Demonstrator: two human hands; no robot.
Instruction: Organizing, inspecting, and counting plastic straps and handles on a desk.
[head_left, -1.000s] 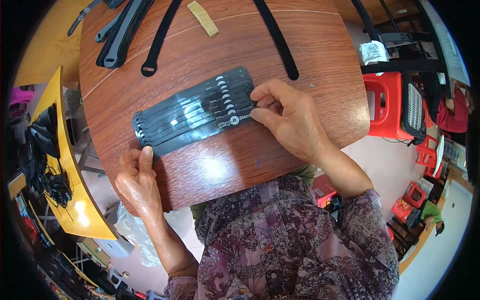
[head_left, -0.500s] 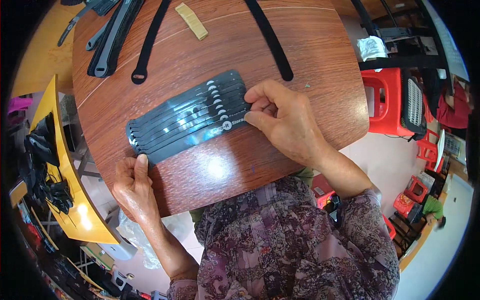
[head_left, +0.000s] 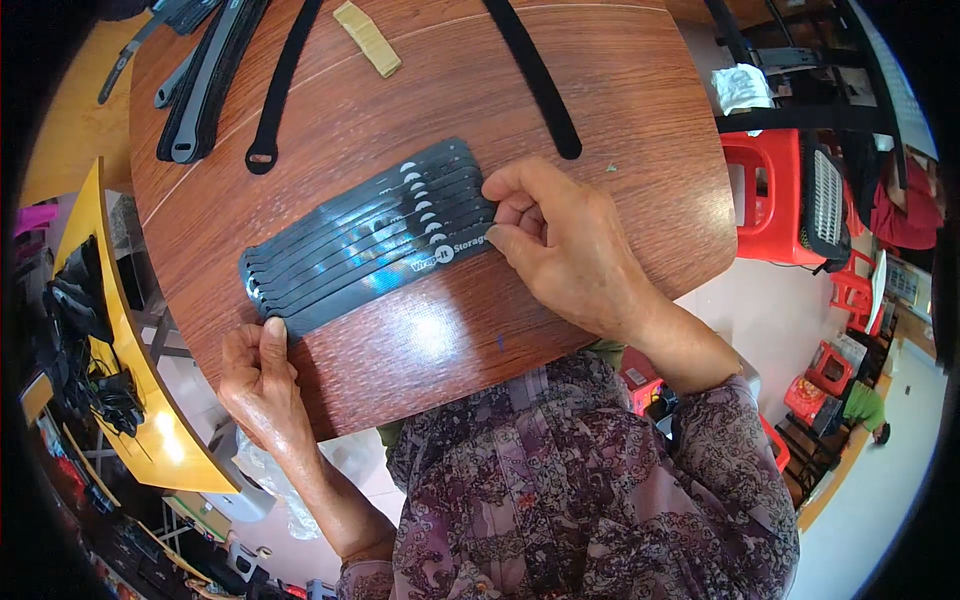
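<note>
Pinched between thumb and curled fingers, the right hand [head_left: 565,235] has its grip clamped on the right end of a flat pack of black straps [head_left: 370,235], which lies slantwise on the round wooden desk [head_left: 620,110], its left end nearer the person and its right end farther. Strap ends in the pack sit side by side, each with a pale half-round mark, and a glossy wrapper over them catches the light. At the pack's near left corner, the left hand [head_left: 262,385] rests on the desk edge with its thumb laid flat against the wood, touching the corner; its fingers fall below the rim, so whether they are closed cannot be told. Farther off on the desk lie loose black straps: a long one [head_left: 535,75] running toward the far right, a looped one [head_left: 275,100] at the far left, and a bundle [head_left: 205,80] just left of it. A small tan strip [head_left: 367,38] lies between them. Right of the desk stands a red plastic stool [head_left: 775,205].
</note>
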